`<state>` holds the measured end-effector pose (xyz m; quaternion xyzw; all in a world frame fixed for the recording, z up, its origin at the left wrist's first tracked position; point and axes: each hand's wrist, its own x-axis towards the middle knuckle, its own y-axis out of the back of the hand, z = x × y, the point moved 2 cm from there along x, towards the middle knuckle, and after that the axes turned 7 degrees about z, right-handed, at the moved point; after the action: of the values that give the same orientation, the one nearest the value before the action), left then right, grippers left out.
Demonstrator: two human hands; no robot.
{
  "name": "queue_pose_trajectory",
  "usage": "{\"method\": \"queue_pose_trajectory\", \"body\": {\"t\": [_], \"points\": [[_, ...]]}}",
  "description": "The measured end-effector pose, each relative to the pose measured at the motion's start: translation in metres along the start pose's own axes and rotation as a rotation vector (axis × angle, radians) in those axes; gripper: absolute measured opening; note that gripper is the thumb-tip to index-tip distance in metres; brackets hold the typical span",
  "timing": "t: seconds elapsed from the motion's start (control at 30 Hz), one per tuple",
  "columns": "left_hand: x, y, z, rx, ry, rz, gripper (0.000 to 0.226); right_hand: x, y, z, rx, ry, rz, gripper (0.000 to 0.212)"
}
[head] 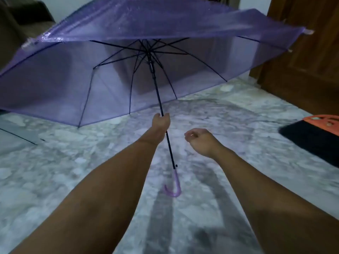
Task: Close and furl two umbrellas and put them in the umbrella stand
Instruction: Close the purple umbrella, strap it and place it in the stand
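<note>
A translucent purple umbrella [77,74] is open, its canopy tilted away from me across the upper view. My left hand [161,122] grips its dark shaft about midway, with the curved purple handle [173,187] hanging free below, above the floor. My right hand [201,141] hovers to the right of the shaft with fingers loosely curled, holding nothing. At the left edge lies part of a second, clear umbrella [16,132] on the floor. No umbrella stand can be seen.
The floor is grey-white marble [238,110]. A wooden door [302,52] stands at the right. An orange and black object [319,132] lies at the right edge. A dark sofa [16,24] sits at the top left.
</note>
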<state>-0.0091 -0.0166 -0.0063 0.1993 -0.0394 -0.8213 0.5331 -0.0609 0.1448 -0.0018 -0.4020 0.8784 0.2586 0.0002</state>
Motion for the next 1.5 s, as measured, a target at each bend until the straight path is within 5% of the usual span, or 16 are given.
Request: {"method": "queue_pose_trajectory", "body": {"t": [0.27,0.6,0.83,1.23,1.5], "points": [[-0.024,0.001,0.032,0.074,-0.157,-0.162,0.024,0.003,-0.01,-0.019,-0.089,-0.051,-0.021,0.045],[-0.055,0.017,0.091,-0.066,-0.254,-0.189,0.034,-0.022,0.003,-0.051,0.023,0.153,0.401,0.047],[-0.046,0.054,0.13,-0.279,-0.239,-0.128,0.052,-0.047,-0.001,-0.074,0.077,0.254,0.362,0.05],[-0.021,0.116,0.15,-0.707,-0.152,0.005,0.028,-0.075,-0.021,-0.091,0.059,0.358,0.247,0.041],[-0.038,0.12,0.154,-0.667,-0.182,-0.102,0.037,-0.08,-0.016,-0.108,0.01,0.363,0.228,0.034]]}}
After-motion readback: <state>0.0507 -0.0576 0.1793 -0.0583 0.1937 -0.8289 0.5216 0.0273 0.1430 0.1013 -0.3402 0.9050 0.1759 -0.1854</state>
